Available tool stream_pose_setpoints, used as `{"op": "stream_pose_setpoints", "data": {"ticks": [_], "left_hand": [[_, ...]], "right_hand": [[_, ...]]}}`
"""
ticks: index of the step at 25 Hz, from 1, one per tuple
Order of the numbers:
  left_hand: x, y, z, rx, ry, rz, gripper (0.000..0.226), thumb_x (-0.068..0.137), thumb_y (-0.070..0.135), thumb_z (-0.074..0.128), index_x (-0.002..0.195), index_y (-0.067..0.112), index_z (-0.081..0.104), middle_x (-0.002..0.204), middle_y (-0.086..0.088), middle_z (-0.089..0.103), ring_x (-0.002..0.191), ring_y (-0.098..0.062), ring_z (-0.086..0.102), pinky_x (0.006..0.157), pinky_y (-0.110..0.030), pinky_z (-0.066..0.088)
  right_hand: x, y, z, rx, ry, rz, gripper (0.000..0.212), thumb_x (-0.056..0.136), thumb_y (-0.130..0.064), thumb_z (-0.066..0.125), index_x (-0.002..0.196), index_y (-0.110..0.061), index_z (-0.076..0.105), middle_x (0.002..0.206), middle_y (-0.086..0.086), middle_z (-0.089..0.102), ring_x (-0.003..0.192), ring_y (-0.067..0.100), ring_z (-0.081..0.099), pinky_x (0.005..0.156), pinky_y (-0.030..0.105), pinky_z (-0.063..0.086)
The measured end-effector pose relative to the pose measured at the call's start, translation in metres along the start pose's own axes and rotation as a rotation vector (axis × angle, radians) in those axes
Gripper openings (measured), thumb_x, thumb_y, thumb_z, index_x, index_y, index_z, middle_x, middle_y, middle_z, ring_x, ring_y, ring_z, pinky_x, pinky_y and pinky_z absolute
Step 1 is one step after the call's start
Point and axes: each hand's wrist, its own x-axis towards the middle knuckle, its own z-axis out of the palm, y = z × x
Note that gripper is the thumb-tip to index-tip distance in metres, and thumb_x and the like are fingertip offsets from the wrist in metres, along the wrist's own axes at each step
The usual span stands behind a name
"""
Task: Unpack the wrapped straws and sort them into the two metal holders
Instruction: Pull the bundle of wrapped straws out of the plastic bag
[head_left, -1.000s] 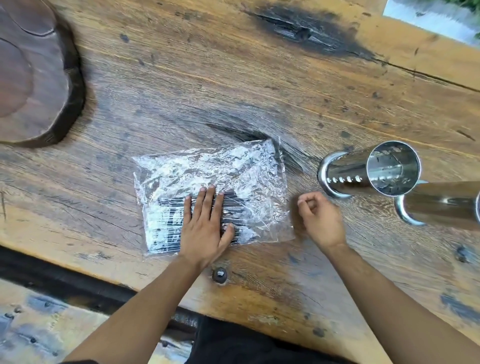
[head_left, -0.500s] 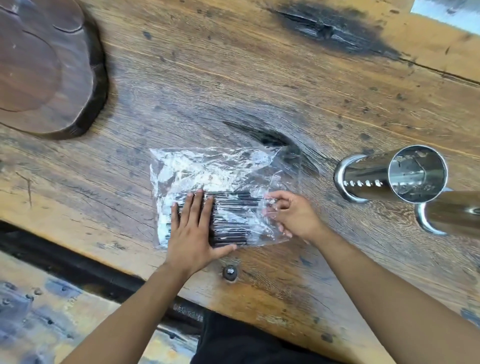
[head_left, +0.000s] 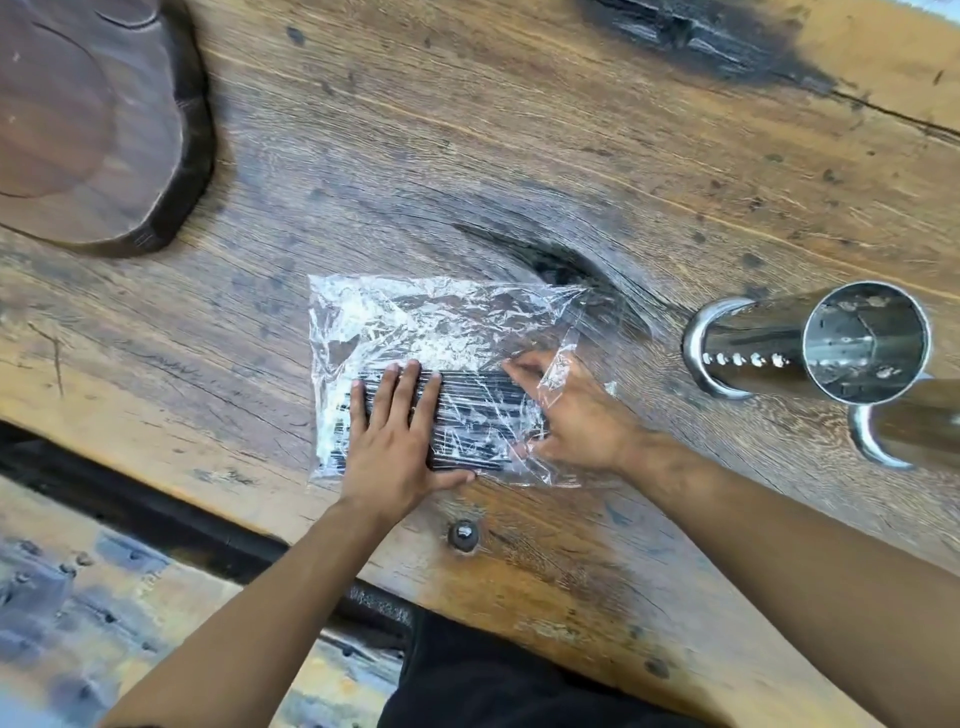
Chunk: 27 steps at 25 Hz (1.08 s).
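Left hand (head_left: 397, 441) lies flat, fingers spread, on the bagged straws (head_left: 467, 415); right hand (head_left: 571, 415), at 3 o'clock, pinches the bag (head_left: 441, 322).

You have bare worktop (head_left: 467, 156) open beyond the plastic bag (head_left: 441, 332). On your far left sits a dark wooden slab (head_left: 93, 130); to your right two metal holders (head_left: 810, 345) stand touching, blocking that side
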Motion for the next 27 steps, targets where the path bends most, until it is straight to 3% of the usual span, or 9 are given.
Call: {"op": "stream_pose_setpoints", "data": {"ticks": [4, 9, 12, 14, 18, 21, 23, 25, 27], "left_hand": [[0.005, 0.003, -0.004, -0.054, 0.125, -0.009, 0.121, 0.062, 0.076, 0.083, 0.158, 0.013, 0.045, 0.157, -0.017, 0.052, 0.151, -0.041, 0.041, 0.126, -0.069, 0.019], [0.012, 0.01, -0.006, -0.044, 0.124, -0.044, 0.114, 0.063, 0.079, 0.082, 0.15, 0.012, 0.051, 0.149, -0.018, 0.054, 0.144, -0.042, 0.045, 0.124, -0.068, 0.021], [0.015, 0.009, -0.005, -0.022, 0.128, -0.039, 0.108, 0.06, 0.083, 0.079, 0.141, 0.014, 0.056, 0.142, -0.018, 0.056, 0.137, -0.041, 0.049, 0.121, -0.066, 0.028], [0.016, 0.009, -0.006, -0.01, 0.132, -0.032, 0.106, 0.059, 0.085, 0.077, 0.136, 0.015, 0.057, 0.139, -0.017, 0.056, 0.132, -0.04, 0.051, 0.117, -0.064, 0.031], [0.018, 0.012, -0.008, -0.001, 0.155, -0.014, 0.098, 0.057, 0.084, 0.078, 0.126, 0.016, 0.063, 0.134, -0.011, 0.061, 0.12, -0.038, 0.055, 0.109, -0.063, 0.038], [0.019, 0.011, -0.007, 0.014, 0.176, 0.029, 0.093, 0.059, 0.078, 0.082, 0.123, 0.014, 0.066, 0.125, -0.01, 0.066, 0.111, -0.038, 0.059, 0.103, -0.062, 0.041], [0.018, 0.009, -0.005, 0.023, 0.198, 0.065, 0.088, 0.062, 0.076, 0.079, 0.122, 0.013, 0.068, 0.12, -0.009, 0.069, 0.105, -0.037, 0.062, 0.096, -0.059, 0.043], [0.016, 0.007, -0.001, 0.019, 0.246, 0.105, 0.082, 0.066, 0.074, 0.076, 0.119, 0.012, 0.071, 0.115, -0.008, 0.073, 0.098, -0.035, 0.065, 0.089, -0.053, 0.044], [0.017, 0.005, 0.001, 0.022, 0.287, 0.141, 0.077, 0.07, 0.073, 0.076, 0.113, 0.01, 0.075, 0.109, -0.007, 0.077, 0.092, -0.032, 0.069, 0.084, -0.048, 0.044]], "right_hand": [[0.002, -0.008, -0.005, 0.006, -0.025, -0.01, 0.101, 0.08, -0.059, 0.068, 0.162, -0.025, 0.019, 0.144, -0.002, 0.024, 0.131, 0.014, 0.019, 0.119, 0.038, 0.023], [-0.002, -0.011, -0.008, 0.1, -0.065, -0.02, 0.106, 0.079, -0.047, 0.07, 0.163, -0.027, 0.008, 0.145, -0.002, 0.019, 0.135, 0.019, 0.021, 0.121, 0.04, 0.025], [-0.003, -0.013, -0.005, 0.017, -0.123, -0.006, 0.111, 0.081, -0.052, 0.07, 0.163, -0.024, 0.001, 0.152, 0.009, 0.019, 0.13, 0.025, 0.036, 0.12, 0.048, 0.032], [-0.001, -0.021, 0.0, -0.044, -0.123, 0.017, 0.112, 0.083, -0.042, 0.074, 0.162, -0.024, -0.002, 0.155, 0.016, 0.018, 0.127, 0.032, 0.046, 0.121, 0.049, 0.031], [0.003, -0.033, 0.002, -0.098, -0.014, 0.005, 0.098, 0.078, -0.027, 0.08, 0.156, -0.018, 0.021, 0.135, 0.005, 0.024, 0.118, 0.023, 0.04, 0.1, 0.039, 0.052], [0.005, -0.032, 0.0, -0.093, -0.062, 0.013, 0.094, 0.077, -0.016, 0.08, 0.153, -0.014, 0.025, 0.131, 0.009, 0.031, 0.114, 0.019, 0.036, 0.096, 0.034, 0.05], [0.004, -0.036, 0.004, -0.069, -0.062, 0.046, 0.075, 0.088, -0.016, 0.068, 0.15, -0.012, 0.027, 0.129, 0.011, 0.035, 0.107, 0.015, 0.04, 0.091, 0.029, 0.05], [0.003, -0.042, 0.006, -0.049, -0.025, 0.058, 0.047, 0.096, -0.027, 0.033, 0.141, -0.013, 0.037, 0.114, 0.004, 0.038, 0.092, 0.006, 0.041, 0.084, 0.027, 0.051], [0.006, -0.046, 0.007, -0.084, 0.049, 0.038, 0.042, 0.098, -0.021, 0.026, 0.131, -0.008, 0.047, 0.106, 0.005, 0.047, 0.093, 0.016, 0.05, 0.081, 0.031, 0.052]]}}
